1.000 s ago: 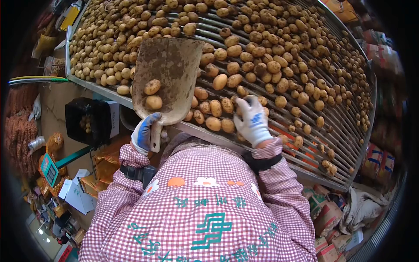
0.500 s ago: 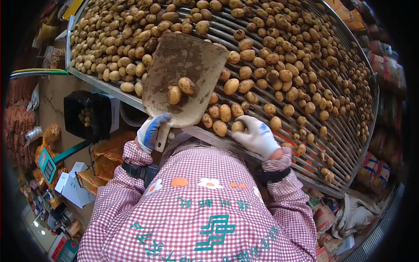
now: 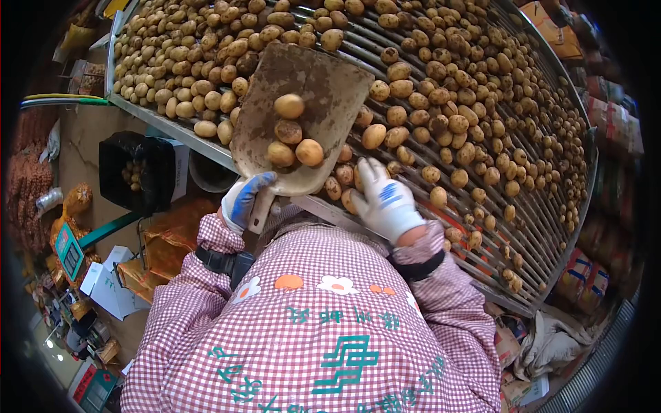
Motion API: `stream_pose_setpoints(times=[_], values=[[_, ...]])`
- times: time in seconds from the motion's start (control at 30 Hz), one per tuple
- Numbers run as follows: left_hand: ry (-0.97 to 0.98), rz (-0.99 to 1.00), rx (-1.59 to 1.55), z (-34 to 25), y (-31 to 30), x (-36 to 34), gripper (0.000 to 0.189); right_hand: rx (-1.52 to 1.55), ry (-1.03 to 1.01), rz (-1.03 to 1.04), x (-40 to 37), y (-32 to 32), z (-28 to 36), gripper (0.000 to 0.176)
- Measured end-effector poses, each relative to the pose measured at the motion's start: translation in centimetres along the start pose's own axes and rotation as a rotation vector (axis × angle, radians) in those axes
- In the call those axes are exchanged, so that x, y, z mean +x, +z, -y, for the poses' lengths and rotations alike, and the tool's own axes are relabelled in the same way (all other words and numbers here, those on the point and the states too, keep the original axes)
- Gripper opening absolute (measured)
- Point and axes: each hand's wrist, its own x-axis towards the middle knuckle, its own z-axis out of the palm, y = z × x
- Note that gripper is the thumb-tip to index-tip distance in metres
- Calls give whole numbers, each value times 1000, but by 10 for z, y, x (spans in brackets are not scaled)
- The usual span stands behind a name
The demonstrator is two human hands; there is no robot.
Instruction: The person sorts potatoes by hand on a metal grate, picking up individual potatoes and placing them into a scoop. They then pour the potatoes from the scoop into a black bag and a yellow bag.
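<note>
My left hand (image 3: 246, 199), in a white and blue glove, is wrapped round the handle of a dirty, pale scoop (image 3: 303, 76). Several potatoes (image 3: 288, 131) lie inside the scoop, which rests over the slatted sorting table. Just right of the scoop, my right hand (image 3: 387, 201), gloved too, reaches over potatoes at the table's near edge with its fingers stretched out. A potato (image 3: 349, 201) lies beside its thumb, and the fingertips touch others. What is under the palm is hidden.
Many potatoes (image 3: 468, 138) cover the slatted table, whose metal rim (image 3: 186, 136) runs along the near side. At the left are a black-lined bin (image 3: 155, 175), a green scale display (image 3: 69, 251) and a white box (image 3: 113, 286). Sacks (image 3: 585, 275) stand at the right.
More potatoes now lie in the scoop, which has shifted slightly right. My right hand has moved left and forward, its fingers now extended instead of curled round a potato.
</note>
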Motion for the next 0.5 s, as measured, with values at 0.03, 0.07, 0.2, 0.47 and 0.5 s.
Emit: stream_pose_setpoints(times=[0.03, 0.07, 0.2, 0.47, 0.5], values=[[6, -1, -5, -1, 1, 1, 44, -138, 45, 53, 3, 2, 11, 60], [0, -7, -17, -2, 3, -2, 42, -160, 71, 111, 7, -1, 17, 63], [11, -5, -91, -2, 4, -2, 35, -119, 58, 84, 5, -13, 9, 61], [28, 154, -103, 1, -5, 2, 35, -35, 85, 197, -27, -9, 7, 69], [30, 162, -101, 1, -3, 3, 35, -66, 148, 271, -23, -10, 15, 75]])
